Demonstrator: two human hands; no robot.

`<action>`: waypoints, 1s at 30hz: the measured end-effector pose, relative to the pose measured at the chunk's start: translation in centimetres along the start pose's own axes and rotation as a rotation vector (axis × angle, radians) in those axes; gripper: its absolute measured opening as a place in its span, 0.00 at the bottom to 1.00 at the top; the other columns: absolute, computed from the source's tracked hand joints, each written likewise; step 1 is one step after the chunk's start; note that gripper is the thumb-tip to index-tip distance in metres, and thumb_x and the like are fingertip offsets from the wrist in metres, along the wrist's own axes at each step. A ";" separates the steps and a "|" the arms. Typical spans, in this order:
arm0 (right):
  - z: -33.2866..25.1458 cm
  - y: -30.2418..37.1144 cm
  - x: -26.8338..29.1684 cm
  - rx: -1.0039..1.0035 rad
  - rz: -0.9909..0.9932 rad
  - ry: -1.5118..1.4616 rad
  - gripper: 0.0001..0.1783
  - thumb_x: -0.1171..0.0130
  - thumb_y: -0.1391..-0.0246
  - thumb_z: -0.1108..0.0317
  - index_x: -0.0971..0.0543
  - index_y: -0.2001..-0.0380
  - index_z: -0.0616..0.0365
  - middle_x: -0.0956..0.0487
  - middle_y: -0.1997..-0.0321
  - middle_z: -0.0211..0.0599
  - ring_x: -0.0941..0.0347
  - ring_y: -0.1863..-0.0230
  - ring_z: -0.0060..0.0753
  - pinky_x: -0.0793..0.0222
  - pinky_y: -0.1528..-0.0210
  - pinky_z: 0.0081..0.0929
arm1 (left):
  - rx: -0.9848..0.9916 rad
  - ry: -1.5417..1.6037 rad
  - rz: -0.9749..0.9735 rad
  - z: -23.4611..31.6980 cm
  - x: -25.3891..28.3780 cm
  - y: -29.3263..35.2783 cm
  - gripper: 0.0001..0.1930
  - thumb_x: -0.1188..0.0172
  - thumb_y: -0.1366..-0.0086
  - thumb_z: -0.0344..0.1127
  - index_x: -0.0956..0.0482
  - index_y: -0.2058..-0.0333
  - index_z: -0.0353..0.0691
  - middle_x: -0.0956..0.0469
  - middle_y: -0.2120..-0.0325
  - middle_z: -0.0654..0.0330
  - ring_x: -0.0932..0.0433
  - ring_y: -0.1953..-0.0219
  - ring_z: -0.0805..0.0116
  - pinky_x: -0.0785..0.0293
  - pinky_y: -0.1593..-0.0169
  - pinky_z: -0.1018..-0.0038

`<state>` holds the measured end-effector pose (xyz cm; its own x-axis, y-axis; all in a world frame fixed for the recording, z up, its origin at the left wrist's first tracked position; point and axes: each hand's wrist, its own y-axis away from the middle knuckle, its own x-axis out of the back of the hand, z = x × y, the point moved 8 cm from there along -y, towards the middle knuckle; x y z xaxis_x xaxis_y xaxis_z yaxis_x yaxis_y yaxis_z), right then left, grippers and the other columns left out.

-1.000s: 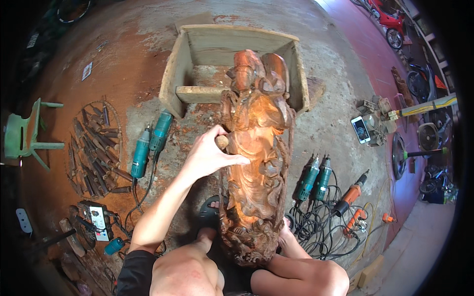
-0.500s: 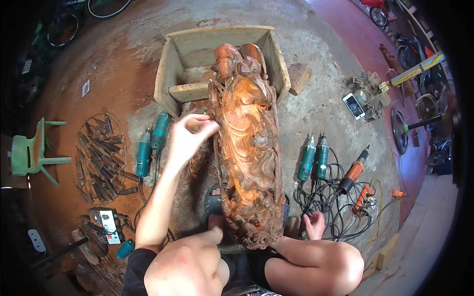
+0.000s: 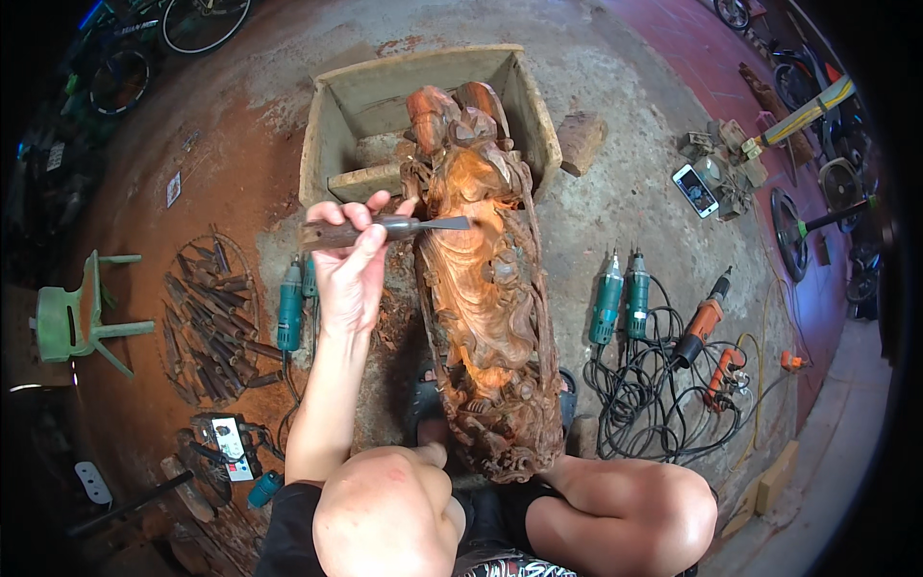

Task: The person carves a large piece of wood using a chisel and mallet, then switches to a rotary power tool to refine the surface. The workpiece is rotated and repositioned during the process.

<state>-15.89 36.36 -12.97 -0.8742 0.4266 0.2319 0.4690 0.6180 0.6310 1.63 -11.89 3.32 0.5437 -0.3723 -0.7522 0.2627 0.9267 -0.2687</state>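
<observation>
My left hand (image 3: 351, 260) is closed around the wooden handle of a carving chisel (image 3: 406, 227). The metal blade points right, above the upper part of the carved wooden sculpture (image 3: 481, 308); whether it touches the wood I cannot tell. The sculpture is reddish brown with deep folds and knotted ornament, and it lies lengthwise between my knees. Its far end leans into a worn wooden box (image 3: 313, 144). My right hand does not show.
Many loose chisels (image 3: 216, 327) lie in a pile at left, beside a green rotary power tool (image 3: 289, 313). At right are two more green grinders (image 3: 606, 303), an orange one (image 3: 702, 327) and tangled black cables (image 3: 639, 413). A phone (image 3: 695, 190) and a green chair (image 3: 67, 322) stand farther out.
The chisel now shows plainly in my left hand, which has turned and risen slightly. My right hand, earlier beside my right knee, has gone out of view. The view has shifted a little.
</observation>
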 end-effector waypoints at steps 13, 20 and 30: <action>-2.2 -2.0 1.0 -0.043 0.023 -0.135 0.27 0.33 0.48 0.77 0.33 0.47 0.57 0.23 0.63 0.34 0.24 0.68 0.27 0.26 0.66 0.26 | 0.018 -0.189 -0.051 -1.1 0.2 -0.4 0.16 0.38 0.37 0.19 0.34 0.60 0.46 0.25 0.59 0.58 0.27 0.39 0.48 0.33 0.34 0.40; -12.1 -5.0 8.5 0.224 0.246 -0.088 0.30 0.34 0.48 0.81 0.36 0.44 0.56 0.23 0.62 0.34 0.23 0.69 0.26 0.26 0.67 0.25 | -0.351 -1.292 -0.964 0.4 -11.7 5.9 0.08 0.34 0.45 0.27 0.25 0.70 0.44 0.22 0.58 0.60 0.29 0.35 0.48 0.40 0.29 0.42; -25.6 -4.2 7.9 0.676 0.245 0.568 0.35 0.25 0.64 0.72 0.26 0.49 0.65 0.16 0.60 0.46 0.16 0.60 0.40 0.23 0.55 0.31 | -0.406 -1.384 -0.883 -3.1 -11.2 5.9 0.16 0.30 0.45 0.47 0.25 0.71 0.43 0.26 0.65 0.60 0.24 0.42 0.54 0.40 0.32 0.35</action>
<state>-28.01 20.26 5.18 -0.5866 0.3184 0.7446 0.4671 0.8841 -0.0101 -5.38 -2.15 8.26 0.6508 -0.3054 0.6951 0.7587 0.2966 -0.5800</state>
